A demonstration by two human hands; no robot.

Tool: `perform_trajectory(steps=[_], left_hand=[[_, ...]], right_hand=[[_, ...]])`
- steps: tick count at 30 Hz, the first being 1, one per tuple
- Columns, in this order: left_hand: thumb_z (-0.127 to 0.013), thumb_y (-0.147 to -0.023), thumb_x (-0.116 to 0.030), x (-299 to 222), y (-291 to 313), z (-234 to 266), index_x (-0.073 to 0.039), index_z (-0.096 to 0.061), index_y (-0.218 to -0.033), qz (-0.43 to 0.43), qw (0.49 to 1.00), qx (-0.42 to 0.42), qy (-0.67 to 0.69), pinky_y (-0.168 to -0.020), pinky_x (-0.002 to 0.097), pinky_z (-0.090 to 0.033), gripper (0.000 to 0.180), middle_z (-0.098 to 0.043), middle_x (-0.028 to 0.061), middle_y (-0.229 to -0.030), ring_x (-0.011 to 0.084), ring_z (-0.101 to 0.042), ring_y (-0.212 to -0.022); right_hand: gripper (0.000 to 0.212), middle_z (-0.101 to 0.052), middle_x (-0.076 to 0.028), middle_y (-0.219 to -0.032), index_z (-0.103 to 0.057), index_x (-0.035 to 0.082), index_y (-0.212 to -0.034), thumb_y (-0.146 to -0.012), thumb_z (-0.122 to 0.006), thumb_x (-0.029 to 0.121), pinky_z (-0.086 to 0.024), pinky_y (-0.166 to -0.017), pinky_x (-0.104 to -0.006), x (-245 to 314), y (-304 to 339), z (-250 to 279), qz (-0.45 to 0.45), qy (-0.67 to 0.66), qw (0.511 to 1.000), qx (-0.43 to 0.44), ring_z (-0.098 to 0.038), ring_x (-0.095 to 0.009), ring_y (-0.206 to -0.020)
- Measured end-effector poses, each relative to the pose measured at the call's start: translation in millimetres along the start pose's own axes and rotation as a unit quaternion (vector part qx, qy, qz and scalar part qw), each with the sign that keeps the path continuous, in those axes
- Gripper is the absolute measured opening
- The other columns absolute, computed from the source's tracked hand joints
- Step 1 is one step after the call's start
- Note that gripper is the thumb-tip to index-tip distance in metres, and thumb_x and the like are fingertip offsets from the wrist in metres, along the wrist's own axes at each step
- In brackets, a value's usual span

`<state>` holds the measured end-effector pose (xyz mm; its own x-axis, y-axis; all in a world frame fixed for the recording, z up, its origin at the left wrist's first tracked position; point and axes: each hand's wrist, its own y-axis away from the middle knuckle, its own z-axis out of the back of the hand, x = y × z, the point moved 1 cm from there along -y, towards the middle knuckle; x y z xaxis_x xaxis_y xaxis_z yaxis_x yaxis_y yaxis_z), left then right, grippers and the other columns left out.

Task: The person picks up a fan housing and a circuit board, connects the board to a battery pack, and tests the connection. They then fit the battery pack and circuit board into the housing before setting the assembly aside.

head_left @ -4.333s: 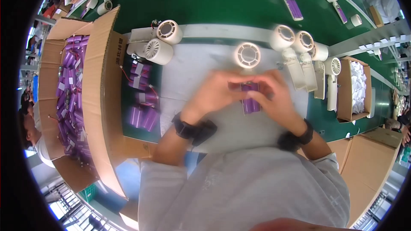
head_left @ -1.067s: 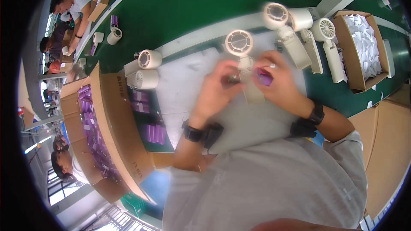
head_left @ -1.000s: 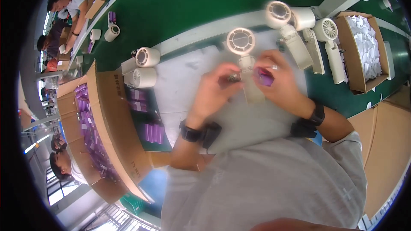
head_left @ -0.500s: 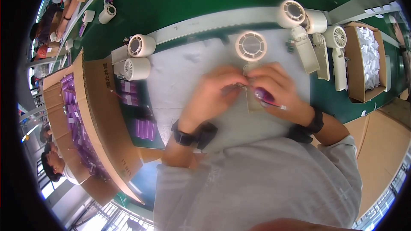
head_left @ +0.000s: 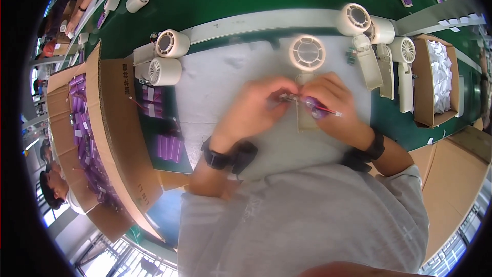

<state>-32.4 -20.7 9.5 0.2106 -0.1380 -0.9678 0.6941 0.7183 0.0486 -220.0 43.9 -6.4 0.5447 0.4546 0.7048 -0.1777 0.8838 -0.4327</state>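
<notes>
A cream handheld fan lies on the white work mat [head_left: 215,82], its round head [head_left: 307,52] away from me and its handle shell [head_left: 306,122] towards me, under my hands. My right hand [head_left: 335,103] is closed around a purple battery pack [head_left: 315,109] with a red wire and a small white plug [head_left: 338,114] sticking out. My left hand [head_left: 256,107] pinches a small part right beside the right fingertips, above the handle. Blur and the fingers hide what that part is.
Left stands a carton [head_left: 123,138] of purple battery packs; more packs [head_left: 169,147] lie beside the mat. Fan bodies [head_left: 165,71] stand at the back left, fans and shells [head_left: 368,61] at the right. A small carton [head_left: 434,118] holds white pieces. Beyond the rail [head_left: 246,24], fan parts lie on a green surface.
Both hands stay together over the handle, with only small finger movements. The whole view has shifted slightly, and the parts on the far green surface have moved to the right.
</notes>
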Motion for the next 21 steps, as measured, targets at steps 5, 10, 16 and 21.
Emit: perform_trajectory(steps=[5, 10, 16, 21], left_hand=[[-0.067, -0.075, 0.011, 4.4, 0.3, 1.5, 0.0, -0.066, -0.104, 0.017, 0.999, 0.0, 0.033, -0.078, 0.028, -0.053, 0.03, -0.069, 0.0078, -0.095, 0.0168, -0.066, -0.083], [-0.066, -0.075, 0.013, 0.6, 0.8, 1.5, -0.001, -0.068, -0.107, 0.039, 0.998, -0.007, 0.057, -0.08, 0.0289, -0.054, 0.034, -0.07, 0.0088, -0.097, 0.0177, -0.067, -0.086], [-0.065, -0.071, 0.016, 4.1, 0.5, 2.7, -0.005, -0.072, -0.1, -0.044, 0.999, 0.001, -0.027, -0.075, 0.0299, -0.054, 0.036, -0.069, 0.01, -0.095, 0.0216, -0.067, -0.084], [-0.064, -0.068, 0.018, 7.3, 0.8, 1.8, -0.009, -0.075, -0.095, -0.084, 0.994, -0.016, -0.073, -0.072, 0.031, -0.053, 0.039, -0.066, 0.0103, -0.097, 0.0248, -0.066, -0.084]], right_hand=[[0.042, -0.066, -0.007, -0.091, -0.063, 0.006, -0.097, -0.059, -0.074, -0.008, -0.052, -0.073, -0.0369, -1.1, -0.2, -1.2, -0.002, 0.014, 1.0, 0.003, -0.061, -0.029, -0.087], [0.049, -0.067, -0.007, -0.091, -0.062, 0.007, -0.106, -0.061, -0.076, -0.006, -0.053, -0.072, -0.0365, 3.9, -1.2, -1.2, -0.031, 0.0, 1.0, 0.002, -0.061, -0.028, -0.087], [0.056, -0.068, -0.008, -0.092, -0.061, 0.005, -0.115, -0.063, -0.077, -0.004, -0.054, -0.072, -0.0359, 6.0, -3.8, 1.2, -0.018, 0.026, 0.999, 0.026, -0.062, -0.026, -0.087], [0.056, -0.069, -0.008, -0.094, -0.061, 0.005, -0.116, -0.063, -0.077, -0.003, -0.056, -0.072, -0.0359, 6.0, -2.1, 2.0, -0.005, 0.061, 0.997, 0.049, -0.063, -0.025, -0.087]])
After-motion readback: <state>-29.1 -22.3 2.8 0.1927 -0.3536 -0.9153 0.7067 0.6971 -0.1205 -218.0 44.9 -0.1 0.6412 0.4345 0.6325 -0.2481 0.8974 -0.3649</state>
